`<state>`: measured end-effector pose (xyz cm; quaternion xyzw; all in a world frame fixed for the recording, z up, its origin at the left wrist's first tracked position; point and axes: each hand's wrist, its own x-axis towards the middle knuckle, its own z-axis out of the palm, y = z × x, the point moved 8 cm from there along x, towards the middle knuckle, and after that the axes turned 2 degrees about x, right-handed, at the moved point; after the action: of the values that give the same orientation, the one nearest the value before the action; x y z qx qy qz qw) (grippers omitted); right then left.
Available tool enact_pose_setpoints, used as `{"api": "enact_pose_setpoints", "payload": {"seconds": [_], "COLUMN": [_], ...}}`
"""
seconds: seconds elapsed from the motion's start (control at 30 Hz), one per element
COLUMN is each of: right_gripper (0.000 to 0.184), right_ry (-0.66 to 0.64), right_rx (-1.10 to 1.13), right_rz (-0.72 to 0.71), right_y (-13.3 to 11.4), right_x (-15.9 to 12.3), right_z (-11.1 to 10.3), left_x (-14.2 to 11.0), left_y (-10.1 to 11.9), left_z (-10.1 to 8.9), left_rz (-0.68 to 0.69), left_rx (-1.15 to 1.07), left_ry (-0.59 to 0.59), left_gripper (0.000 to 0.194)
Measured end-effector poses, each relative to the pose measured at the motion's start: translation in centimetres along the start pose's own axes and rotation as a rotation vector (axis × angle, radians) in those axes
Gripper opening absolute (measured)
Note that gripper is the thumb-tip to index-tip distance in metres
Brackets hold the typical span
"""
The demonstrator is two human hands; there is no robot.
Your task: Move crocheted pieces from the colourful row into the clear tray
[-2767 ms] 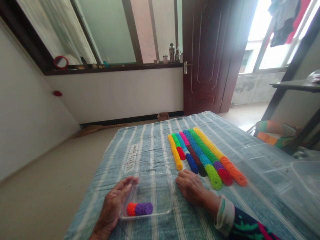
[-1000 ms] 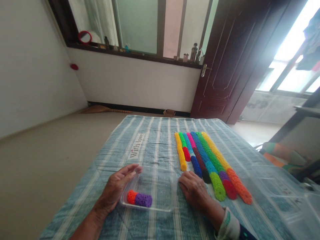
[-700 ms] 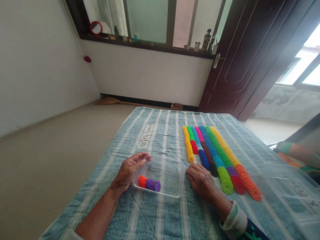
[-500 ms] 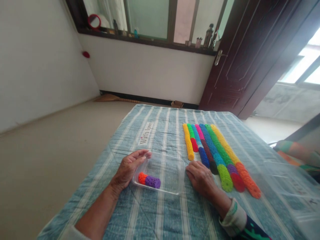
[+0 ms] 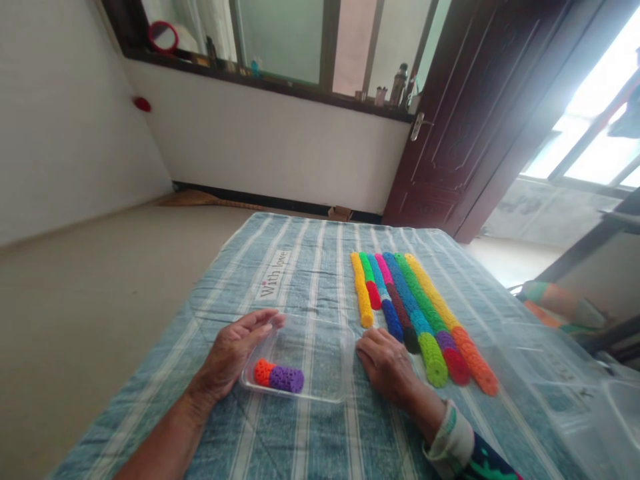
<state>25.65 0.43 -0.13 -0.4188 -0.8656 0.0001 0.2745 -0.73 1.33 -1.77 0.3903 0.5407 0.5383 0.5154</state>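
Clear plastic container [image 5: 325, 357]: on your striped cloth [image 5: 310, 287], near end.
Disc stack [image 5: 286, 378]: orange and purple, inside at near-left corner.
Left hand [image 5: 226, 357]: yours, clamped on container's far-left corner.
Right hand [image 5: 387, 365]: curled beside container's right edge; cannot tell whether you grip anything.
Disc rows [image 5: 416, 313]: side by side, running toward cloth's far edge.

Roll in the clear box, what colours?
Orange and purple; the roll shows best in the head view.

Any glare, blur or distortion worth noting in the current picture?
Head view: daylight blows out the upper-right window; head view: the clear containers at the right edge look hazy; head view: the door leans, probably from lens or camera tilt; head view: the coloured rolls read clearly.
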Motion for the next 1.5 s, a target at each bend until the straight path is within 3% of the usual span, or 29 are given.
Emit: {"api": "enact_pose_setpoints", "payload": {"seconds": [0.27,0.37,0.47,0.67,0.83,1.1,1.5], "right_gripper": [0.019,0.017,0.015,0.022,0.047,0.067,0.063], "right_ry": [0.049,0.156,0.173,-0.073,-0.263,-0.386,-0.438], "right_rx": [0.153,0.144,0.078,-0.088,-0.112,-0.116,-0.098], "right_rz": [0.008,0.038,0.126,0.303,0.342,0.332,0.293], "right_y": [0.3,1.4,3.5,8.6,11.1,12.7,13.0], "right_x": [0.0,0.3,1.2,4.3,6.8,8.7,9.8], "right_z": [-0.9,-2.6,-3.9,-3.6,-1.4,0.7,1.5], "left_x": [0.1,0.0,-0.2,-0.1,0.2,0.2,0.2], "left_y": [0.0,0.1,0.2,0.2,-0.4,-0.5,-0.3], "left_z": [-0.2,-0.1,0.0,-0.3,-0.4,-0.4,-0.5], "left_rz": [0.006,0.005,-0.005,0.006,0.005,-0.006,0.006], "left_rx": [0.028,0.018,0.002,0.001,-0.009,-0.013,0.01], "left_ry": [-0.002,0.003,0.008,0.013,-0.014,-0.006,0.009], "left_gripper": [0.049,0.049,0.049,0.049,0.048,0.049,0.049]}}
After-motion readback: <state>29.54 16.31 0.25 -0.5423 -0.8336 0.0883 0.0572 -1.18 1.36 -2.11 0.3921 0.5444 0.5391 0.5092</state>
